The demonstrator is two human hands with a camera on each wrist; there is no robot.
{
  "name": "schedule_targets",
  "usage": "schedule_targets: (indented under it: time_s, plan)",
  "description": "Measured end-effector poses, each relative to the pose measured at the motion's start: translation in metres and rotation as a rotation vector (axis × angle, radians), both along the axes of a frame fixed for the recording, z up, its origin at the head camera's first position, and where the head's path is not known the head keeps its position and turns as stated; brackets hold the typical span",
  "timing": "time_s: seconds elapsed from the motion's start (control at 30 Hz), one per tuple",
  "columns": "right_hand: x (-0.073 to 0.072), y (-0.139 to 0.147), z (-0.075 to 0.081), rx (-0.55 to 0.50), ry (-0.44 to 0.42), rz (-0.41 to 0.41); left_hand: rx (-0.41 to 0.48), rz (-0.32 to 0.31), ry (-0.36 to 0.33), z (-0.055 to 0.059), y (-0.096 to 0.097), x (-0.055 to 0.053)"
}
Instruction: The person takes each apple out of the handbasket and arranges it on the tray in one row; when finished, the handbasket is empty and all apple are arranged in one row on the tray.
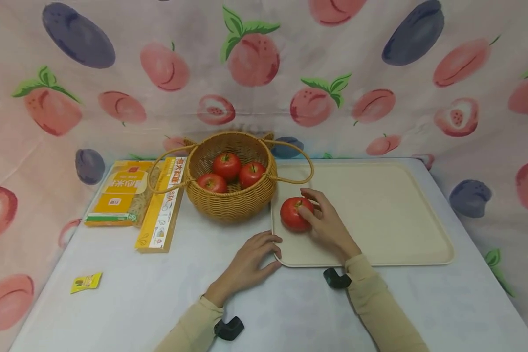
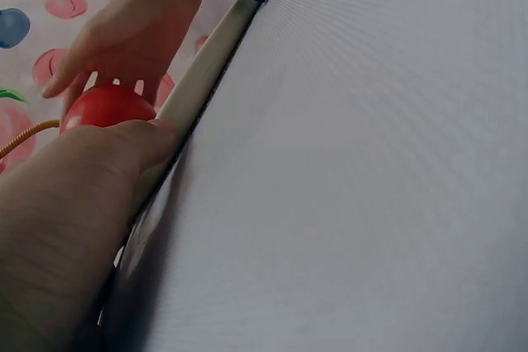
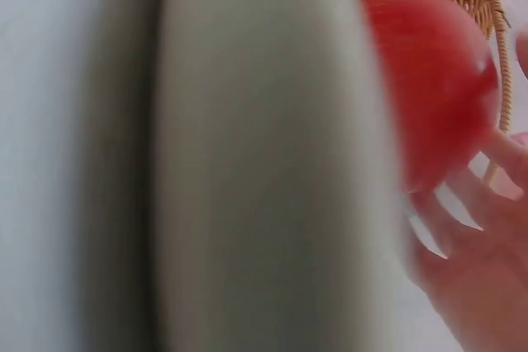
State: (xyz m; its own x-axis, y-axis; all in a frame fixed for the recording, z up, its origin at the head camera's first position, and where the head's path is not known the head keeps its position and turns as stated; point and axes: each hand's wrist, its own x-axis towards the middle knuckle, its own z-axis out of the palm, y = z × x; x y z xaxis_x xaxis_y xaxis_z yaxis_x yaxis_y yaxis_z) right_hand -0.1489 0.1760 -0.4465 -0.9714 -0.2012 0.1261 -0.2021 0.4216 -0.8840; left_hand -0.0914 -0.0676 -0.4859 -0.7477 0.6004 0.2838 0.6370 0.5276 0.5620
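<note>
A red apple (image 1: 296, 214) sits at the left end of a cream tray (image 1: 391, 210). My right hand (image 1: 327, 222) holds it from the right side, thumb on its near face and fingers around the back. In the right wrist view, fingertips meet the side of the apple (image 3: 433, 88). At the tray's front left corner, my left hand (image 1: 251, 261) rests with its fingertips on the rim and its thumb by the front edge. A wicker basket (image 1: 229, 205) with 3 more red apples (image 1: 227, 165) stands just behind and left of the tray.
Left of the basket lie a yellow bag of dry food (image 1: 121, 193) and a long yellow-and-white pasta box (image 1: 162, 210). A small yellow packet (image 1: 86, 282) is at the front left. The basket's handles (image 1: 305, 159) splay outward, the right one over the tray. Fruit-print cloth (image 1: 334, 58) hangs behind.
</note>
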Motion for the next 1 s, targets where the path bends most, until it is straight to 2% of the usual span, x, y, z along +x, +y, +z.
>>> schedule_targets:
  time_s: [0.13, 0.23, 0.33, 0.5, 0.7, 1.0]
  plan:
    - [-0.002, 0.002, 0.008, -0.121, 0.135, -0.066, 0.005, 0.005, -0.014, 0.001, -0.001, 0.001]
    - [-0.001, 0.003, 0.022, -0.148, 0.236, -0.094, 0.003, 0.002, -0.028, 0.002, -0.002, 0.0]
    - [0.002, -0.001, 0.04, -0.156, 0.329, -0.088, -0.001, -0.005, -0.022, 0.003, -0.001, -0.001]
    - [0.0, -0.009, 0.065, -0.144, 0.423, -0.037, 0.006, -0.003, -0.015, 0.003, -0.002, -0.002]
    - [-0.01, -0.015, 0.081, -0.104, 0.447, 0.032, 0.022, 0.0, -0.009, 0.001, -0.001, -0.001]
    - [-0.016, -0.023, 0.094, -0.07, 0.41, 0.091, 0.014, -0.003, -0.01, -0.001, 0.0, 0.0]
